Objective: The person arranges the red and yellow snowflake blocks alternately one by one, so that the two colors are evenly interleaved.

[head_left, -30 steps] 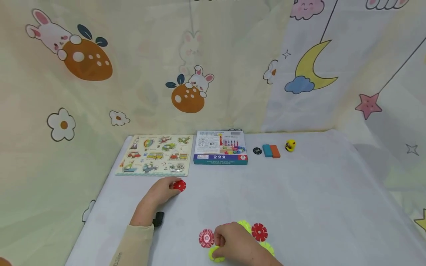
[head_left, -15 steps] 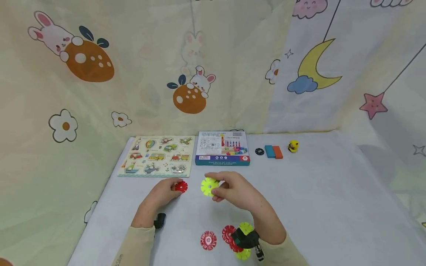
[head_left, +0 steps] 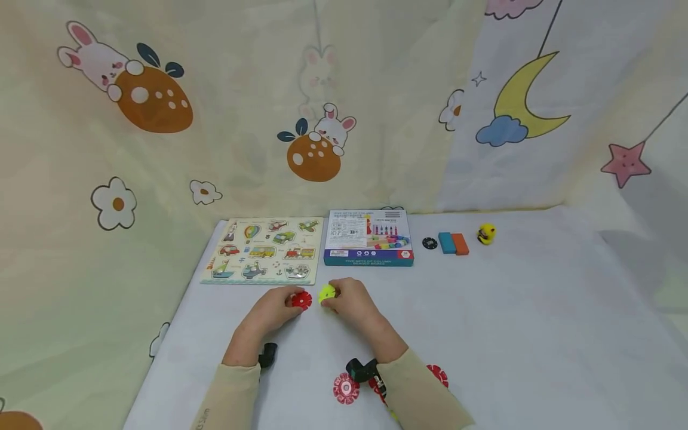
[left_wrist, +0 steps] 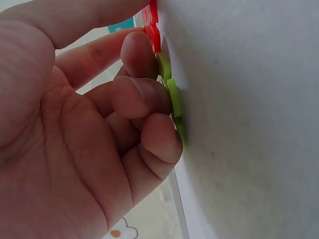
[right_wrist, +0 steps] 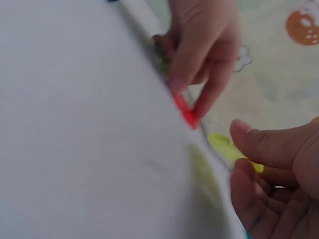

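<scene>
In the head view my left hand (head_left: 270, 312) pinches a red notched snowflake disc (head_left: 302, 300) between thumb and fingers, just in front of the puzzle board. Yellow-green notched pieces (left_wrist: 174, 97) lie under the other fingers of that hand in the left wrist view, beyond the red disc (left_wrist: 152, 32). My right hand (head_left: 357, 306) pinches a yellow snowflake disc (head_left: 326, 294) close to the right of the red one, with a gap between them. The right wrist view shows this yellow disc (right_wrist: 223, 146) tilted above the white tabletop.
At the back stand a puzzle board (head_left: 263, 249), a boxed toy (head_left: 368, 239), a black round chip (head_left: 429, 243), blue (head_left: 446, 242) and orange (head_left: 460, 243) blocks and a yellow figure (head_left: 486, 233). Red discs (head_left: 346, 388) lie near the right forearm, which partly hides others.
My right hand has picked the yellow disc from the near pile, carried it forward and then left towards the red disc. The left hand has stayed in place, holding the red disc.
</scene>
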The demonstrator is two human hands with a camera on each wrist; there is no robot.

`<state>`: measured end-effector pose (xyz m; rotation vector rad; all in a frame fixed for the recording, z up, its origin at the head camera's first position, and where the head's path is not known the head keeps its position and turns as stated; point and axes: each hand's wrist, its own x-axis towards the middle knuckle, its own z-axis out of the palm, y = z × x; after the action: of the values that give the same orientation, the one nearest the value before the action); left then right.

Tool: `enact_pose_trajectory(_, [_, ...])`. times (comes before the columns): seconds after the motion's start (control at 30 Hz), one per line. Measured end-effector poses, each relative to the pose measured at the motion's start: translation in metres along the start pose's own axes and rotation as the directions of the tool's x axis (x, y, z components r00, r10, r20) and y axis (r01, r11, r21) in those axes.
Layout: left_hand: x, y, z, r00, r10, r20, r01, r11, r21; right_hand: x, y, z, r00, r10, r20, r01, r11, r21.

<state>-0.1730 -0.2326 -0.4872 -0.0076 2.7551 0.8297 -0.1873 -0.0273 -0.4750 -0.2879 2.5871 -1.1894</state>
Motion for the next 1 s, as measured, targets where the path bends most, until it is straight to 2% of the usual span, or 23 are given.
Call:
enact_pose_trajectory(0.13, [0.001, 0.003, -0.002, 1.0, 0.005, 0.002, -0.005, 1.0, 0.024, 0.005, 0.012, 0.008, 0.999, -0.015, -0.05, 0.01, 0.996, -0.086])
enact_pose_trajectory(0.37, [0.003, 0.007, -0.003, 1.0, 0.017, 0.01, -0.017, 0.998, 0.057, 0.006, 0.018, 0.009, 0.998, 0.023, -0.058, -0.029, 0.994, -0.107])
enact_pose_trajectory(0.57, [0.002, 0.009, 0.0, 0.999, 0.034, 0.002, -0.034, 0.998, 0.054, 0.004, 0.016, 0.016, 0.995, 0.002, -0.097, -0.018, 0.986, -0.163])
enact_pose_trajectory(0.67, [0.0, 0.009, 0.0, 0.999, 0.036, -0.006, -0.036, 0.998, 0.055, 0.002, 0.014, 0.017, 0.993, 0.004, -0.117, -0.022, 0.987, -0.16])
enact_pose_trajectory(0.83, [-0.004, 0.008, 0.0, 0.999, 0.045, -0.024, -0.043, 0.996, 0.08, 0.002, 0.014, 0.021, 0.994, -0.011, -0.104, -0.005, 0.989, -0.147])
enact_pose_trajectory(1.0, [-0.004, 0.015, 0.005, 0.995, 0.092, -0.033, -0.09, 0.994, 0.068, 0.002, 0.015, 0.021, 0.994, -0.007, -0.111, -0.01, 0.988, -0.157])
